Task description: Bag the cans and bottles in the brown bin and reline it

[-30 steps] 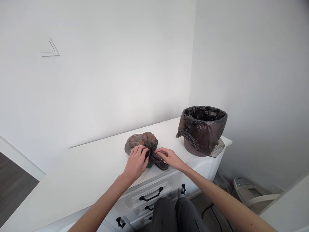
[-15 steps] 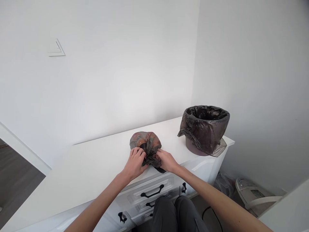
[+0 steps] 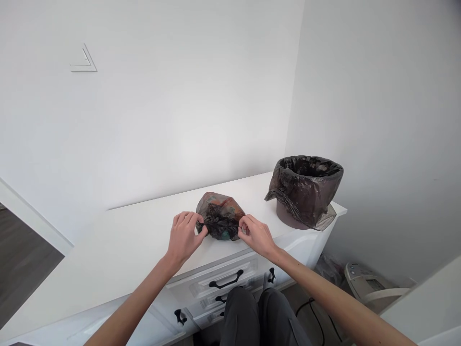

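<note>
A translucent black plastic bag (image 3: 220,216) sits on the white cabinet top, with orange-red and green printed items showing faintly through it. Its gathered top lies bunched and crumpled in the middle. On the left side, my left hand (image 3: 185,234) pinches an end of the bag between thumb and fingers. My right hand (image 3: 256,233) pinches the opposite end on the right. The plastic is stretched between both hands. What exactly is inside the bag cannot be made out.
To the right, a dark bin (image 3: 306,192) lined with a black bag stands on the cabinet top (image 3: 144,240). Drawers with black handles (image 3: 226,279) face me. A beige appliance (image 3: 370,283) sits on the floor at right. White walls rise behind.
Both hands have moved apart, pulling the bag's ends outward to the left and right. The gathered top now spreads flatter across the bag. My view has shifted slightly.
</note>
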`<state>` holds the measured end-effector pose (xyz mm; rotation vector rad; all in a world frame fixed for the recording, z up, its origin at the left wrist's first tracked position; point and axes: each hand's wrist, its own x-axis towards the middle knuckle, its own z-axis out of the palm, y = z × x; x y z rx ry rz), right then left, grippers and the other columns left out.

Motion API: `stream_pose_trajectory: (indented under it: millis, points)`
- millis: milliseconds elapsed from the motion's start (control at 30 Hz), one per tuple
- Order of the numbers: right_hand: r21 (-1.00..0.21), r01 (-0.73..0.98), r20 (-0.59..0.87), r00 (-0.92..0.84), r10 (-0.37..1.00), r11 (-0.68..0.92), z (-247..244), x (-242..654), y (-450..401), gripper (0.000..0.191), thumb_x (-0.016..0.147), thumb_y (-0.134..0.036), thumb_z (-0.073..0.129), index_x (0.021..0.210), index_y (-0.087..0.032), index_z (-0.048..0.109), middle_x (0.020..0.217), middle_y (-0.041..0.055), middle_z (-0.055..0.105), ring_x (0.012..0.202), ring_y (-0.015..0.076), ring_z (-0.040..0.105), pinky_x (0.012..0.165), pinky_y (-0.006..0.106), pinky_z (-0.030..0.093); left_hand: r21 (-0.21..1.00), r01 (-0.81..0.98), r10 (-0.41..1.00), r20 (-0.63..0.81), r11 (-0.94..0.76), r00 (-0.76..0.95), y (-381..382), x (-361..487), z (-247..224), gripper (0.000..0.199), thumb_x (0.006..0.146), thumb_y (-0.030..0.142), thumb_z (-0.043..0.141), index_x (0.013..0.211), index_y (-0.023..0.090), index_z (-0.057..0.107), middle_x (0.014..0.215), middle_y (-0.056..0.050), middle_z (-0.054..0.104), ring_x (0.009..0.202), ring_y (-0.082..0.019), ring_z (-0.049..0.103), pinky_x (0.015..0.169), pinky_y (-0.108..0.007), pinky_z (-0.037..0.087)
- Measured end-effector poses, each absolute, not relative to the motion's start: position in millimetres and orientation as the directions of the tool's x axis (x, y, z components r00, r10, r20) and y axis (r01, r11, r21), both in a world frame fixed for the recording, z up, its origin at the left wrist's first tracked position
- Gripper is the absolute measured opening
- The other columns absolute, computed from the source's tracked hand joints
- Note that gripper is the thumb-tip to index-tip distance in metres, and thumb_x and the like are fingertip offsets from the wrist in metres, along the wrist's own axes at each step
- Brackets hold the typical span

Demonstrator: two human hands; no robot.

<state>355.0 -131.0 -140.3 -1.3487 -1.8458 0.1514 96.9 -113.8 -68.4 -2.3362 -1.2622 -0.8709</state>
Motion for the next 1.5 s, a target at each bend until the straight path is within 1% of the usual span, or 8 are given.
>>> stream_pose_trajectory:
  millis: [300, 400, 600, 867, 1000, 1133, 1267, 1500]
  points:
    - [-0.237, 0.854, 0.597, -0.248, 0.763, 0.463, -135, 335, -134, 0.025, 0.097, -0.026, 0.060, 0.121, -0.022, 0.058, 0.110, 0.0050, 0.060, 0.064, 0.0122, 0.053, 0.053, 0.026, 0.029, 0.010, 0.791, 0.618, 0.629, -0.612, 0.471, -115, 93, -78, 0.017, 0.093, 0.017, 0.053, 0.109, 0.023, 0.057, 0.103, -0.006, 0.070, 0.102, -0.026, 0.062, 0.095, -0.042, 0.044]
    - [-0.209, 0.846, 0.600, -0.285, 0.747, 0.491, -132, 325, -129, 0.011, 0.101, -0.026, 0.058, 0.110, -0.022, 0.062, 0.107, 0.0046, 0.061, 0.065, 0.0118, 0.054, 0.051, 0.026, 0.028, -0.016, 0.755, 0.604, 0.588, -0.656, 0.538, -116, 98, -83, 0.016, 0.096, 0.021, 0.055, 0.111, 0.023, 0.060, 0.100, -0.005, 0.070, 0.098, -0.026, 0.062, 0.096, -0.042, 0.044]
    - [-0.452, 0.714, 0.627, -0.173, 0.760, 0.535, -138, 341, -125, 0.014, 0.103, -0.030, 0.055, 0.095, -0.024, 0.065, 0.101, 0.0011, 0.063, 0.065, 0.0111, 0.056, 0.057, 0.025, 0.039, 0.109, 0.777, 0.653, 0.621, -0.620, 0.434, -114, 87, -85, 0.019, 0.102, 0.038, 0.054, 0.095, 0.025, 0.066, 0.085, -0.002, 0.068, 0.087, -0.023, 0.061, 0.089, -0.041, 0.044]
    - [-0.863, 0.311, 0.450, 0.116, 0.885, 0.398, -157, 376, -123, 0.040, 0.094, -0.060, 0.061, 0.083, -0.022, 0.063, 0.094, 0.0034, 0.062, 0.062, 0.0131, 0.060, 0.055, 0.027, 0.049, 0.614, 0.714, 0.855, 0.517, -0.337, -0.041, -99, 51, -98, 0.027, 0.094, 0.049, 0.055, 0.089, 0.024, 0.065, 0.096, -0.006, 0.072, 0.093, -0.025, 0.066, 0.076, -0.037, 0.051]
    - [-0.915, 0.245, 0.357, 0.125, 0.925, 0.320, -154, 379, -128, 0.036, 0.093, -0.056, 0.061, 0.103, -0.021, 0.062, 0.095, 0.0045, 0.065, 0.065, 0.0148, 0.061, 0.054, 0.027, 0.051, 0.631, 0.705, 0.866, 0.498, -0.323, -0.049, -102, 50, -98, 0.030, 0.092, 0.049, 0.057, 0.106, 0.023, 0.063, 0.111, -0.007, 0.073, 0.103, -0.026, 0.068, 0.087, -0.040, 0.053]
    - [-0.736, 0.476, 0.499, -0.099, 0.861, 0.481, -136, 367, -137, 0.043, 0.091, -0.036, 0.064, 0.133, -0.026, 0.056, 0.120, 0.0072, 0.068, 0.080, 0.0161, 0.064, 0.067, 0.028, 0.055, 0.451, 0.754, 0.817, 0.544, -0.479, 0.193, -112, 69, -89, 0.046, 0.087, 0.045, 0.068, 0.127, 0.026, 0.060, 0.113, -0.004, 0.072, 0.111, -0.026, 0.066, 0.107, -0.047, 0.042]
    - [-0.582, 0.557, 0.548, -0.269, 0.792, 0.592, -123, 357, -144, 0.021, 0.099, -0.038, 0.056, 0.107, -0.025, 0.071, 0.112, 0.0058, 0.072, 0.085, 0.0172, 0.066, 0.074, 0.029, 0.053, 0.272, 0.788, 0.766, 0.539, -0.552, 0.350, -116, 79, -80, 0.024, 0.095, 0.047, 0.061, 0.104, 0.029, 0.074, 0.090, -0.002, 0.072, 0.099, -0.025, 0.064, 0.102, -0.048, 0.039]
    - [-0.908, 0.273, 0.345, 0.060, 0.937, 0.317, -131, 381, -157, 0.035, 0.097, -0.056, 0.057, 0.094, -0.023, 0.069, 0.070, 0.0001, 0.066, 0.058, 0.0162, 0.057, 0.056, 0.028, 0.046, 0.541, 0.735, 0.849, 0.521, -0.408, 0.087, -114, 59, -74, 0.037, 0.096, 0.056, 0.056, 0.085, 0.024, 0.071, 0.092, -0.004, 0.075, 0.091, -0.024, 0.066, 0.084, -0.039, 0.048]
